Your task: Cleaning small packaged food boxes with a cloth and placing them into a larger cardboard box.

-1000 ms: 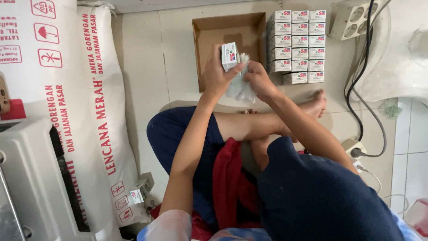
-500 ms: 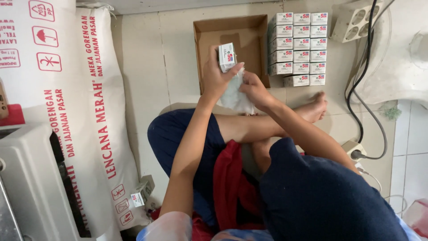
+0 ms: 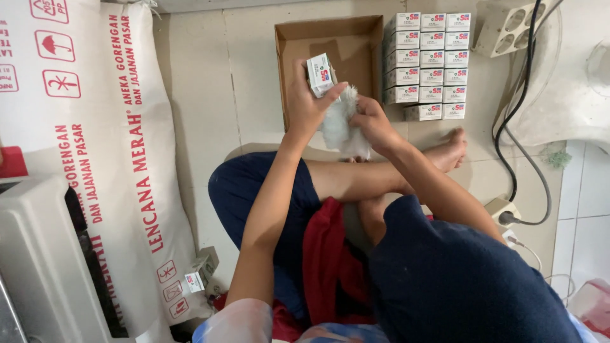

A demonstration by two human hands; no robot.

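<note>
— What did the left hand [image 3: 306, 105] have in it?

— A small white carton [image 3: 321, 74], box-shaped, with a red-and-blue mark and some green on its face. The fingers were closed round it from below and the thumb pressed across its lower edge, so it stood up above the knuckles, just in front of the open cardboard tray [image 3: 298, 44] on the tiled floor [image 3: 210, 95].

— And the right hand [image 3: 375, 124]?

— Closed as well, bunched on a pale, crumpled cloth [image 3: 338, 124] (greyish-white, soft-looking). The cloth sat between the two hands and reached up to touch the carton's lower corner.

— Where did that happen?

— Over the person's crossed legs, with a bare foot [image 3: 448, 152] resting on the floor just beyond the right wrist.

— Anything else nearby?

— A neat stack of matching white cartons [image 3: 429, 63] stood right beside the tray, in three columns. One more small carton [image 3: 194, 279] lay on the floor by the left knee, against a large white printed sack [image 3: 95, 146]. A power strip [image 3: 505, 28] and black cables [image 3: 508, 140] lay off to the right.
</note>
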